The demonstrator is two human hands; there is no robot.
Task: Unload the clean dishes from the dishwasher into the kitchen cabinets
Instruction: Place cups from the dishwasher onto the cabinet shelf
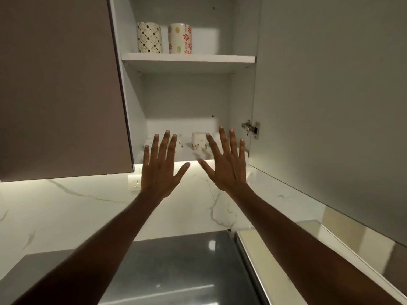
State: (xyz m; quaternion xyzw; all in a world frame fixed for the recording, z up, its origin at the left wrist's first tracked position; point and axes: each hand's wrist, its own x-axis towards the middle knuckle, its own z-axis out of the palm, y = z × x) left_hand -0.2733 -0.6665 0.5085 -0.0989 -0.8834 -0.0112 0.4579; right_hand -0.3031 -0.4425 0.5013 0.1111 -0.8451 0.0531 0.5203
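- Your left hand (pixel 159 170) and right hand (pixel 229 166) are raised flat before the open wall cabinet (pixel 187 95), fingers spread wide, neither holding anything.
- The dark countertop (pixel 176 267) lies below your forearms; anything knocked off the shelves would likely land on it and break.
- The open cabinet door (pixel 330 106) hangs at your right, level with your head; turn away carelessly and you could strike its edge.
- On the bottom shelf (pixel 198 154), a floral mug (pixel 198 140) sits just behind your fingertips, with other pale mugs partly hidden on either side. Reach in blind and you could tip them.
- On the upper shelf (pixel 189 59), a diamond-patterned mug (pixel 149 37) and a flower-patterned mug (pixel 180 38) stand close together near the front; a nudge could send them over.
- The dishwasher is out of view.
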